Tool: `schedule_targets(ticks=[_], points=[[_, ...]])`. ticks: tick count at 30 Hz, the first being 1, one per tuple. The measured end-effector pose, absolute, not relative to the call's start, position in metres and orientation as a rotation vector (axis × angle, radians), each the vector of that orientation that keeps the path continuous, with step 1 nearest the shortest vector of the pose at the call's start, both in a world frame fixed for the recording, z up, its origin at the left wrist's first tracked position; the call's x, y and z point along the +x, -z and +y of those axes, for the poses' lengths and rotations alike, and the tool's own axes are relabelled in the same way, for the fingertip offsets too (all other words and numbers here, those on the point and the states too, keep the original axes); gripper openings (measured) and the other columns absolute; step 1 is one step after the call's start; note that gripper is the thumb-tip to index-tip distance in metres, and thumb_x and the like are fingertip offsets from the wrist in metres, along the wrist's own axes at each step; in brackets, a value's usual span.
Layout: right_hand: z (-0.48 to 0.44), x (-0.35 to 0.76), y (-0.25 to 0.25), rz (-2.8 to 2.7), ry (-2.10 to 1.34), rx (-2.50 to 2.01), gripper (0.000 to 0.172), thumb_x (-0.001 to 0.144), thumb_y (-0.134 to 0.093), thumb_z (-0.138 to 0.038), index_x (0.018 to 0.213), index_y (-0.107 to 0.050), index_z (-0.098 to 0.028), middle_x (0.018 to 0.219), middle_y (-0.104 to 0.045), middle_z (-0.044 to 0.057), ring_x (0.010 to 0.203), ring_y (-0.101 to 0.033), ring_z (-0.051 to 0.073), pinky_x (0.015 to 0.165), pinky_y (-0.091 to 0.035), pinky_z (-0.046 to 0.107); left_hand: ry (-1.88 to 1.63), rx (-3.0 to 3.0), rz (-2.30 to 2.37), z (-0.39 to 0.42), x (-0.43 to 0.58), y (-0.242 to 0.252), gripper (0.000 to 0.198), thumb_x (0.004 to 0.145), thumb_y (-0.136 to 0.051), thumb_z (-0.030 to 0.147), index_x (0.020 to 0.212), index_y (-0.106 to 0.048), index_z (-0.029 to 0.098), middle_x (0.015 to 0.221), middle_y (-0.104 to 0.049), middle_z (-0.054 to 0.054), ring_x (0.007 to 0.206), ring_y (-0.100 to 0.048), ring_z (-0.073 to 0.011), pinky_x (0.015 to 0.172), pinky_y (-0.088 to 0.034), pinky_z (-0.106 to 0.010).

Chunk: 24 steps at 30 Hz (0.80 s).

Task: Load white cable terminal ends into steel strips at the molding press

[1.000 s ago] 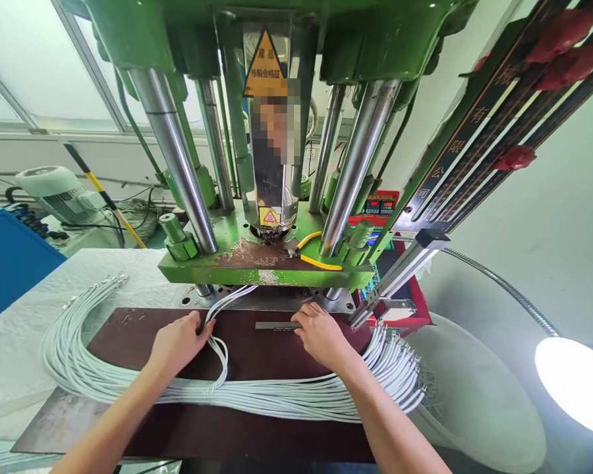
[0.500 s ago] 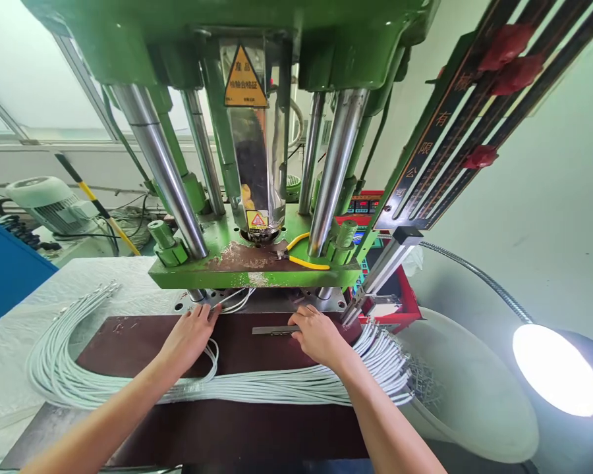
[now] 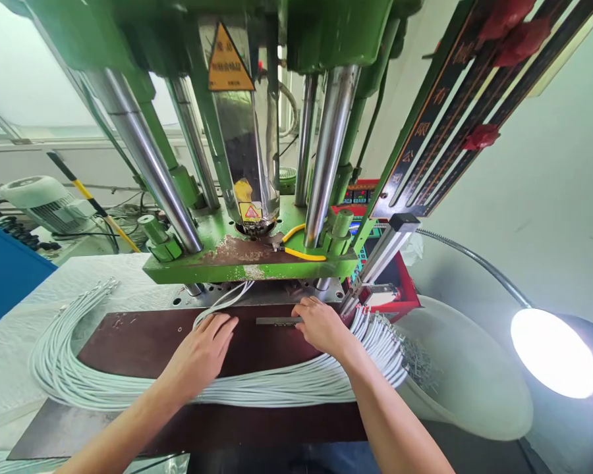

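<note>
My left hand (image 3: 206, 350) is over the brown board (image 3: 128, 342), its fingers curled round thin white cables (image 3: 227, 297). These cables curve out from under the green press's lower plate (image 3: 252, 268) and disappear beneath the hand. The fingertips are partly hidden. My right hand (image 3: 322, 328) grips the right end of a narrow flat metal bar (image 3: 277, 321) lying close to the board. Just in front of both hands, a thick bundle of white cables (image 3: 277, 388) runs across, its metal-tipped ends (image 3: 390, 342) fanned out at the right.
Yellow-handled pliers (image 3: 304, 253) lie on the green plate. To the right stand a large pale tub (image 3: 474, 382) with small clear pieces inside, a lit round lamp (image 3: 553, 352) and a red control box (image 3: 405, 283). A slotted scale panel (image 3: 435, 131) leans at the upper right.
My left hand has come back toward me and slightly right, away from the press edge, with the white cables following in a longer curve. My right hand stays nearly in place. The camera view shifted slightly.
</note>
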State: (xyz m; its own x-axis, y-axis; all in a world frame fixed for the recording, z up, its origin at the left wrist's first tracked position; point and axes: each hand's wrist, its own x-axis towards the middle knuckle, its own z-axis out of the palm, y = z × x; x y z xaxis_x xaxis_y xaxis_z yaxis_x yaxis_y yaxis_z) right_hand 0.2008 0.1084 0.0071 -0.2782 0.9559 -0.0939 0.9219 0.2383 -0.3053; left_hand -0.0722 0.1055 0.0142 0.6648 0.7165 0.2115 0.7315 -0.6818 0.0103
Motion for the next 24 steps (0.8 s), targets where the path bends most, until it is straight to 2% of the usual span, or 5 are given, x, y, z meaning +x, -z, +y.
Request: schedule_targets(ticks=[5,11,16,21,24], points=[[0.105,0.21,-0.012,-2.329,-0.503,-1.901,0.017,0.085,-0.059,-0.016,0.1,-0.067,-0.016,0.108,-0.064,0.01,0.107,-0.056,0.024,0.09,-0.044,0.033,0.444,-3.16,-1.046,0.066,-0.062,-0.005,0.027,0.092,-0.049,0.037,0.105,-0.065,0.02,0.096,-0.068,-0.007,0.085,-0.066,-0.0203,0.073,-0.057,-0.03],[0.069,0.217,-0.03,-2.13,-0.561,-1.656,0.016,0.094,-0.052,-0.022,0.103,-0.065,-0.018,0.102,-0.068,0.005,0.098,-0.059,0.019,0.089,-0.045,0.031,0.647,-3.189,-0.905,0.065,-0.058,0.004,0.022,0.095,-0.045,0.028,0.101,-0.065,0.02,0.089,-0.066,-0.004,0.078,-0.064,-0.016,0.068,-0.054,-0.026],[0.035,0.217,-0.034,-2.157,-0.743,-1.5,0.023,0.096,-0.051,-0.034,0.108,-0.064,-0.019,0.103,-0.069,0.005,0.097,-0.061,0.019,0.086,-0.046,0.033,0.647,-3.155,-0.829,0.061,-0.056,-0.001,0.021,0.094,-0.044,0.019,0.095,-0.064,0.019,0.088,-0.067,-0.006,0.078,-0.06,-0.0187,0.07,-0.05,-0.031],[0.024,0.201,-0.03,-2.272,-0.88,-1.38,0.04,0.087,-0.063,-0.047,0.117,-0.062,-0.02,0.109,-0.068,0.005,0.102,-0.06,0.022,0.088,-0.046,0.035,0.526,-3.494,-1.546,0.067,-0.056,-0.02,0.022,0.093,-0.048,0.032,0.082,-0.062,0.019,0.08,-0.066,-0.003,0.074,-0.058,-0.0156,0.066,-0.046,-0.026],[0.025,0.193,-0.028,-2.334,-0.882,-1.396,0.042,0.084,-0.068,-0.042,0.119,-0.062,-0.019,0.11,-0.068,0.006,0.102,-0.061,0.024,0.089,-0.046,0.037,0.273,-3.646,-2.173,0.078,-0.056,-0.03,0.027,0.089,-0.051,0.041,0.077,-0.06,0.018,0.069,-0.063,0.002,0.061,-0.055,-0.0126,0.059,-0.043,-0.023]])
